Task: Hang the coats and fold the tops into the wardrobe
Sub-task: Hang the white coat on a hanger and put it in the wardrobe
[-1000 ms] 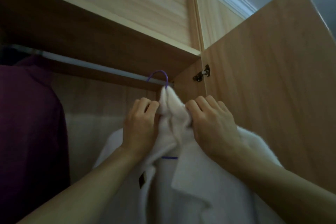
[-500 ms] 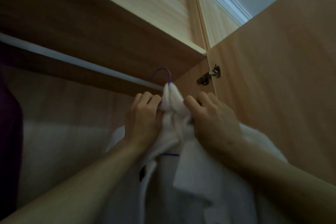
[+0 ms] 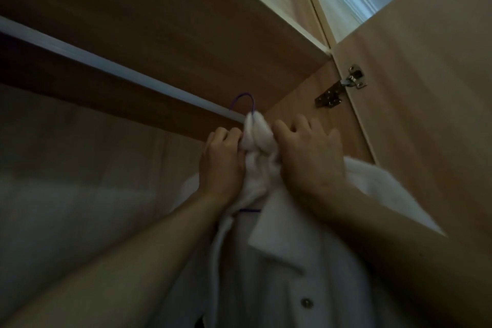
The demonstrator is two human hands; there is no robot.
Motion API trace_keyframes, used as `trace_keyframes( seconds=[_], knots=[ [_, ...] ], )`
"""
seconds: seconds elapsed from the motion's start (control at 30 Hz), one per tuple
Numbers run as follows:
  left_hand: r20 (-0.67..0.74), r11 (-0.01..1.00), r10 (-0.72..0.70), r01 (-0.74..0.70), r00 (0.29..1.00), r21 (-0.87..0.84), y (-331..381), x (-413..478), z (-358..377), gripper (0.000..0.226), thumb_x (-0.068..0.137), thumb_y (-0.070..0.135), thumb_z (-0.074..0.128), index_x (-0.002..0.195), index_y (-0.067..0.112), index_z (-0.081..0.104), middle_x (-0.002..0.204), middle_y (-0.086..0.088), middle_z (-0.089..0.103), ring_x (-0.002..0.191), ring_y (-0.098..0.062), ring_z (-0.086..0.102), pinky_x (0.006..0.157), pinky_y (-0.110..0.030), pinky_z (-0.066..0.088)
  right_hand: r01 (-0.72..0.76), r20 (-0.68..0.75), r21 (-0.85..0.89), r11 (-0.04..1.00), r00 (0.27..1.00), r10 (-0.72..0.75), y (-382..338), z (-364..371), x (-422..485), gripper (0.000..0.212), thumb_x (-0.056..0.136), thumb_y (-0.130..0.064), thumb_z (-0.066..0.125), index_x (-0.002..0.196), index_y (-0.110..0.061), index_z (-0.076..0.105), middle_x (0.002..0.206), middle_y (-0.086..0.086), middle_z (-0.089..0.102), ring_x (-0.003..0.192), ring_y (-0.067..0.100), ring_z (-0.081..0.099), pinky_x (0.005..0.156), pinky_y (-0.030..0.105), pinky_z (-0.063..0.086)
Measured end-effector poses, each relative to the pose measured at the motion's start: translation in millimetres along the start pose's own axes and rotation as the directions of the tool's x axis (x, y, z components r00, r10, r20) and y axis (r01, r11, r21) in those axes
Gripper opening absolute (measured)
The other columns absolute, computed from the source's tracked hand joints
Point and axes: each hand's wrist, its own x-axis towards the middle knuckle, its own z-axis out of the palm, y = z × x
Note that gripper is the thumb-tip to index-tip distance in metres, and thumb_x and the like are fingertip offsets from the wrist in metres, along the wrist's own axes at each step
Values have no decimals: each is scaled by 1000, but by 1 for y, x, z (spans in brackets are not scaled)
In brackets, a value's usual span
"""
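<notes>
Since a second ago my view has tipped further up: the dark purple garment on the left has slipped out of sight and more of the shelf's underside fills the top. My hands have stayed on the collar.

The wardrobe (image 3: 159, 34) is around me, its wooden shelf overhead. Its open door (image 3: 426, 88) stands to my right. The white coat (image 3: 279, 261) hangs in front of me at the right end of the wardrobe, close beside the door, its lapel folded out and its collar bunched up between my hands. The pale rail (image 3: 106, 64) runs from the left edge down to that bunched collar.

My left hand (image 3: 221, 160) grips the left side of the collar with fingers curled into the fabric. My right hand (image 3: 308, 157) is on the collar's right side, knuckles up, fingers bent over the cloth and a little spread; its thumb is hidden.

The purple hanger's hook (image 3: 243, 101) arches over the rail just above the collar, and a short piece of the hanger shows lower in the neck opening. The metal hinge (image 3: 343, 88) sits at the door's inner edge. One button (image 3: 306, 302) shows low on the coat front.
</notes>
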Motion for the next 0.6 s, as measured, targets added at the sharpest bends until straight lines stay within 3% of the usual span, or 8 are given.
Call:
trace_keyframes(
  seconds=[0.13,0.23,0.33,0.47,0.6],
  knots=[
    [-40,999,29,-28,999,31,-14,22,29,6,87,17,62,91,14,59,91,-8,57,85,-24,49,68,-35,38,-31,-30,-49,998,999,29,6,29,17,31,90,-27,55,120,-23,46,110,9,50,97,29,49,74,38,26],
    [-54,999,32,-31,998,13,-20,37,51,7,87,16,62,91,16,56,91,-5,58,85,-23,51,68,-36,41,3,-70,-51,999,998,-7,12,55,31,32,77,-20,67,107,-15,57,91,13,54,79,29,48,64,37,27],
    [-85,998,57,-57,995,5,-34,44,68,9,85,15,62,87,16,53,87,-4,56,81,-23,50,64,-32,33,68,-123,-38,997,990,-72,12,80,46,29,72,-14,70,99,-10,62,78,13,52,67,28,45,58,35,28],
    [-83,995,92,-89,992,40,-54,50,86,11,86,26,50,85,16,53,84,-5,53,78,-25,49,63,-30,25,124,-72,-21,992,989,-125,10,100,57,31,74,-15,70,104,-11,63,83,13,54,70,30,49,58,36,29],
    [-102,997,72,-69,992,38,-64,59,105,5,86,17,60,89,15,56,85,-7,55,78,-25,50,63,-28,23,171,-83,-98,980,980,-180,15,122,75,33,75,-16,69,106,-10,63,85,16,55,71,33,50,59,37,27]
  ],
)
